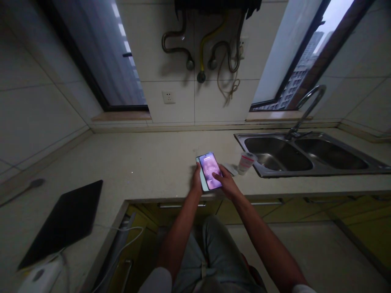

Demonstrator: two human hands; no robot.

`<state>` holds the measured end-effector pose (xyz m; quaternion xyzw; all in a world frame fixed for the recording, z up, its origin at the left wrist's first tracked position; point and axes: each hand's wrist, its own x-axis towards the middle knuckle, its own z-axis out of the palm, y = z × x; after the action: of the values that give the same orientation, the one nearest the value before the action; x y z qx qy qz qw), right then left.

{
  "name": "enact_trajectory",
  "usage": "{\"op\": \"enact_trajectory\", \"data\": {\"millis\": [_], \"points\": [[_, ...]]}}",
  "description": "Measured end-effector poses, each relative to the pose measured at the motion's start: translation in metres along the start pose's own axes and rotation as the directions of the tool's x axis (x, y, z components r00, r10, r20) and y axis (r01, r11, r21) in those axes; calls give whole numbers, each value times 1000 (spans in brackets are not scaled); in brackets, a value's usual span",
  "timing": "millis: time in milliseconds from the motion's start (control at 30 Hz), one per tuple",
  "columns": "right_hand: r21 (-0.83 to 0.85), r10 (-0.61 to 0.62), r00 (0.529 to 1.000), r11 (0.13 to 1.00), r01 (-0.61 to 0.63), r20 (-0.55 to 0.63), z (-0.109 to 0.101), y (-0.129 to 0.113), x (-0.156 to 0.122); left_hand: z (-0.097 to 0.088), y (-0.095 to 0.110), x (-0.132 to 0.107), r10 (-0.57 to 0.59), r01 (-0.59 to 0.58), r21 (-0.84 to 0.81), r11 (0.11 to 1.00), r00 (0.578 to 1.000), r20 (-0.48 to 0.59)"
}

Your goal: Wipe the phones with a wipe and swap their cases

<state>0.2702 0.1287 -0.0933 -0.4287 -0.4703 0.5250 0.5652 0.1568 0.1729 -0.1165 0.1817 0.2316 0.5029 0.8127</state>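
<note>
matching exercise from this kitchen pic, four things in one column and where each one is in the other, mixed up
Things
1. smartphone
2. paper cup
3. gooseneck faucet
4. wall socket

Places
a. on the tiled wall
b. rising from the back of the steel sink
c. in the left hand
d. on the counter beside the sink

Pairs: 1-c, 2-d, 3-b, 4-a

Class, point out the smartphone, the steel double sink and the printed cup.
Purple-screened smartphone [210, 171], head view, screen centre.
Stainless steel double sink [320, 172], head view, front rim.
White pink-printed cup [246, 163], head view, side wall.
</note>
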Motion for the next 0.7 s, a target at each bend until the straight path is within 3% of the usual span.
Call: {"op": "enact_trajectory", "data": {"millis": [300,400,467,567,700], "points": [[-306,-52,995,949,76,87,-8,8,5,-6,0,0,65,-46,108,993,982,-177],[-356,-20,997,933,47,80,-19,6,15,-5,3,0,-47,58,62,996,983,-175],[-381,-50,999,924,45,-5,-24,2,22,-4,5,0,-146,149,8,989,979,-144],[-305,-44,995,952,14,-92,-23,-5,31,-4,6,0,-198,197,-15,980,976,-91],[-105,143,986,985,-135,83,-15,-14,38,-8,6,-1,-220,224,43,974,972,-86]]}}
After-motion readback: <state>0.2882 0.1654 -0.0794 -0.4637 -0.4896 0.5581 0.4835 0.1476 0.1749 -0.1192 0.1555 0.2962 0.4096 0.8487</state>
